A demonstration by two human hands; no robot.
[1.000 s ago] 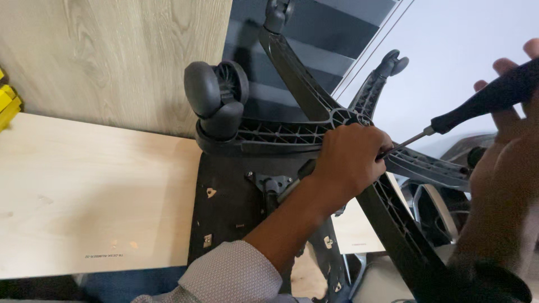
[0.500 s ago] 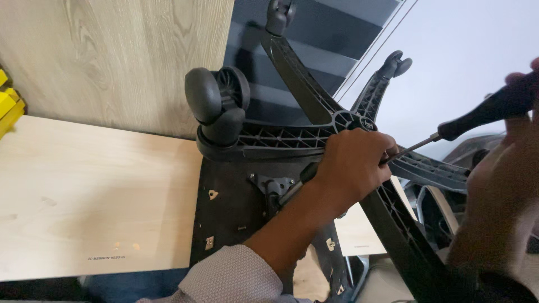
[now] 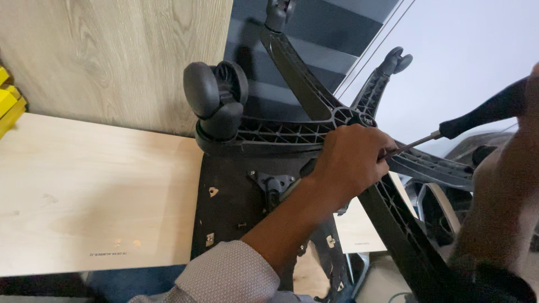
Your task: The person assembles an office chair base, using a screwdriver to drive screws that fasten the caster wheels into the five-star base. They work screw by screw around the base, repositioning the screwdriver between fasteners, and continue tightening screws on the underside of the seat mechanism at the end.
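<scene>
An upturned black office chair lies in front of me, its star-shaped base (image 3: 292, 132) with ribbed legs facing up. One leg carries a black twin caster wheel (image 3: 216, 98). My left hand (image 3: 351, 163) wraps around the hub of the base. My right hand (image 3: 505, 185), blurred at the right edge, grips a screwdriver (image 3: 477, 115) with a black handle. Its metal shaft points left and its tip reaches the hub beside my left fingers. The dark underside of the seat (image 3: 236, 202), with metal brackets, lies beneath the base.
A pale wooden tabletop (image 3: 95, 196) lies to the left, with an upright wood-grain panel (image 3: 112, 56) behind it. Something yellow (image 3: 8, 101) pokes in at the left edge. More chair parts and a second pale board (image 3: 362, 224) sit lower right.
My right hand and the screwdriver have drifted slightly up and to the right. My left hand stays on the hub.
</scene>
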